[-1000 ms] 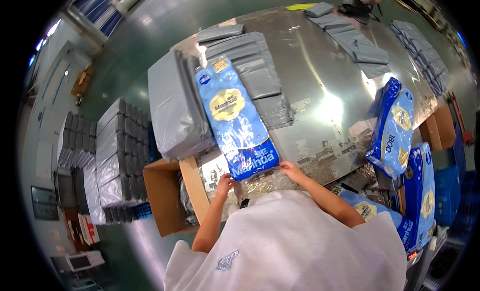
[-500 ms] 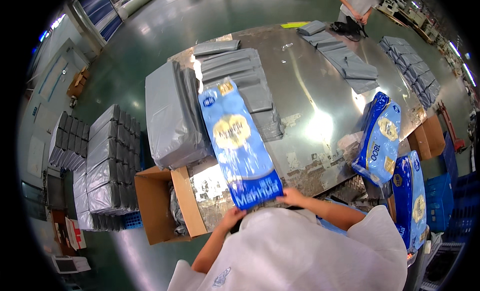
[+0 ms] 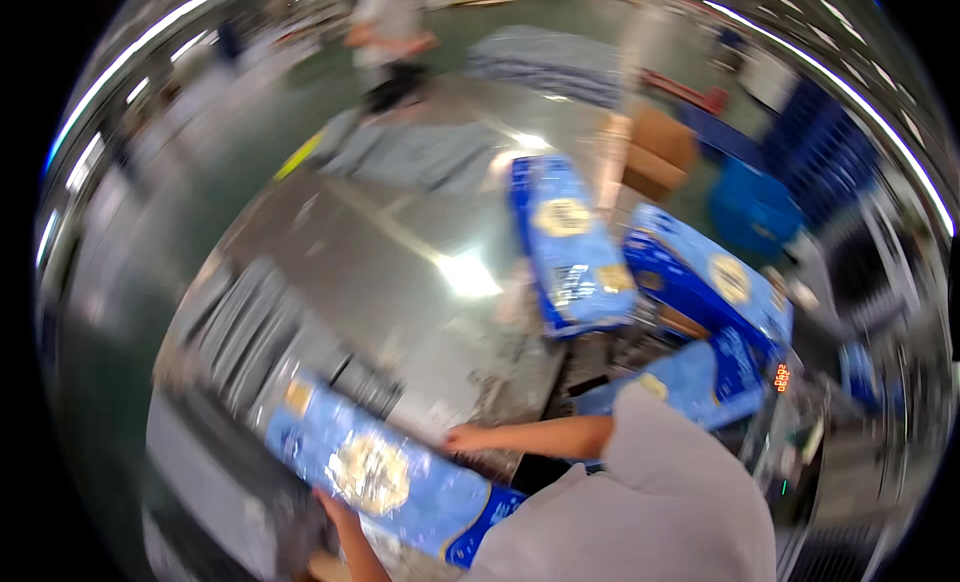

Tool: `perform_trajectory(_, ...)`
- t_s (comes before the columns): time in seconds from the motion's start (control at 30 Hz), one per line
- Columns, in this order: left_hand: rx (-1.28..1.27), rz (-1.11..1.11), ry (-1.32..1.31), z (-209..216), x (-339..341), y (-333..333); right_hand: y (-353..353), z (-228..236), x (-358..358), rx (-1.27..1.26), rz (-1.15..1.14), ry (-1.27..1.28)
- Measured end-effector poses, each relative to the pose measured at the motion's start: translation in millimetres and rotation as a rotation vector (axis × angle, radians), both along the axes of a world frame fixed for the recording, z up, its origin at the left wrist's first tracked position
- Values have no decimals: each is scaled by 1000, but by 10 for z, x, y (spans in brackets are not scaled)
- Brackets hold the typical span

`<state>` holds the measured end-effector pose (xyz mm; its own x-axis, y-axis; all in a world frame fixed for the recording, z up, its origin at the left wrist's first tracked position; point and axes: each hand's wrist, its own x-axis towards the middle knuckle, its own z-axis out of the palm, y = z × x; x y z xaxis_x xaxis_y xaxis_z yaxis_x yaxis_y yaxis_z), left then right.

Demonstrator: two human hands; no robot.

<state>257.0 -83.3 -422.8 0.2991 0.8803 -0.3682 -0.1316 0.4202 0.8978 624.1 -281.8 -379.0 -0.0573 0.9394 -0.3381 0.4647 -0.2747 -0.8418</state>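
Since the earlier frame the view has swung to the right, and the long blue package now lies low and to the left in the picture, slanting from upper left to lower right, where before it stood nearly upright at centre. Motion blur softens most of the scene.

Left hand: placed at the lower long edge of the blue package, fingers against its underside; the hand appears to grip that edge, though blur prevents certainty. Right hand: at the upper long edge of the same package, near its darker blue end, fingers extended and touching the wrapper; whether it is closed on the edge cannot be told. The package is held between the two hands, over the near edge of the steel desk.

Grey flat bags lie in overlapping rows on the desk just beyond the package. A second blue package lies on the far right part of the desk, lengthwise away from the person. Further blue packages are stacked to the right of it, off the desk edge. A cardboard box stands beyond them. Another person stands at the far side of the desk, beside a spread of grey bags.
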Motion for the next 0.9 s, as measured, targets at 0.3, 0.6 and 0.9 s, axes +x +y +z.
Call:
perform_trajectory(0.3, 706, -644, 1152, 709, 1524, 172, 1155, -195, -404, 41, -458, 349)
perform_trajectory(0.6, 1261, -510, 1321, 1069, 1734, 1045, 667, 509, 452, 156, -566, 808)
perform_trajectory(0.9, 925, -1079, 1535, 932, 1962, 2333, 240, 696, 691, 222, -678, 705)
